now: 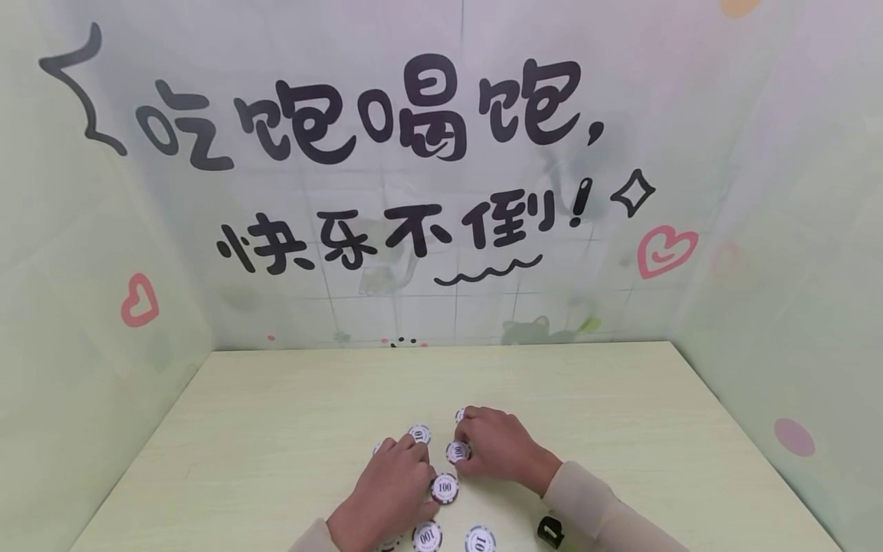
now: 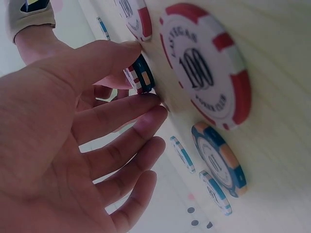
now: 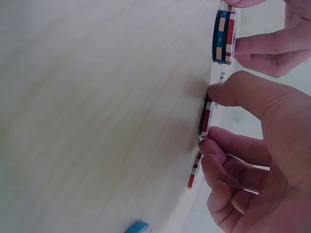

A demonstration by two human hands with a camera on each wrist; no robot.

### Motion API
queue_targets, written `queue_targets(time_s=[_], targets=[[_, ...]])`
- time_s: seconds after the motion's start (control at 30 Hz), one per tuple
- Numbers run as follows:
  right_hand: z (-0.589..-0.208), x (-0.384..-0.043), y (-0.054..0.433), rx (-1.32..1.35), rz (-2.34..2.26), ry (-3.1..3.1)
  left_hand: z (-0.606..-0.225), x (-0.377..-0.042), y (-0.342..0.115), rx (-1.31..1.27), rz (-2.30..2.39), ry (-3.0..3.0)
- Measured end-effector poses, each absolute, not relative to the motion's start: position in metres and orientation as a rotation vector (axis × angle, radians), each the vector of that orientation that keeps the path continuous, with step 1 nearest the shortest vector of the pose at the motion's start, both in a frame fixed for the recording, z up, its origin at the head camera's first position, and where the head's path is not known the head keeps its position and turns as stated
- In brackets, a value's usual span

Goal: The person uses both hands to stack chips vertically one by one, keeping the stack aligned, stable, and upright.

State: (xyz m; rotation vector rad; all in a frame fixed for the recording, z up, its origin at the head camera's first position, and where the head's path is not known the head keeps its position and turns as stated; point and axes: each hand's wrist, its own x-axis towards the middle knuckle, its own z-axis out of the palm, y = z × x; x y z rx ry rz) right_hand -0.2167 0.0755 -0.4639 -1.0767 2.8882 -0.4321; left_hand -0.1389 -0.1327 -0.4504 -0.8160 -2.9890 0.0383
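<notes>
A pale wall (image 1: 386,31) with black lettering (image 1: 441,107) and pink hearts (image 1: 667,251) printed on it is seen behind a wood-grain desk (image 1: 276,429). The chip stack (image 1: 444,487), 100 face up, red-and-white edge over dark blue and orange, is pinched between thumb and fingertip by the left hand (image 1: 389,491), just left of the stack; its other fingers are loosely spread. Whether the stack is touching the desk cannot be told. Just beyond the stack, slightly right, a red-edged chip (image 1: 458,452) is gripped between thumb and fingertip by the right hand (image 1: 507,448), with its spare fingers curled; a darker layer is seen under that chip. Farther beyond the stack, another chip (image 1: 461,415) is partly covered by the right hand. Beyond and left of the stack, a 10 chip (image 1: 418,435) is seen. Nearer the camera than the stack, a 100 chip (image 1: 428,537) is placed slightly left and a blue-edged 10 chip (image 1: 480,539) slightly right. Well right of the stack, a small black item (image 1: 550,531) with a white mark is seen.
</notes>
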Motion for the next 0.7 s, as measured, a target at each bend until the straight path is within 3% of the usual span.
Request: queue_targets(time_s=[0.7], targets=[[-0.4656, -0.2181, 0.0822, -1.072, -0.479, 2.9, -0.4496, -0.1384, -0.1327, -0.812, 0.03, -2.994]])
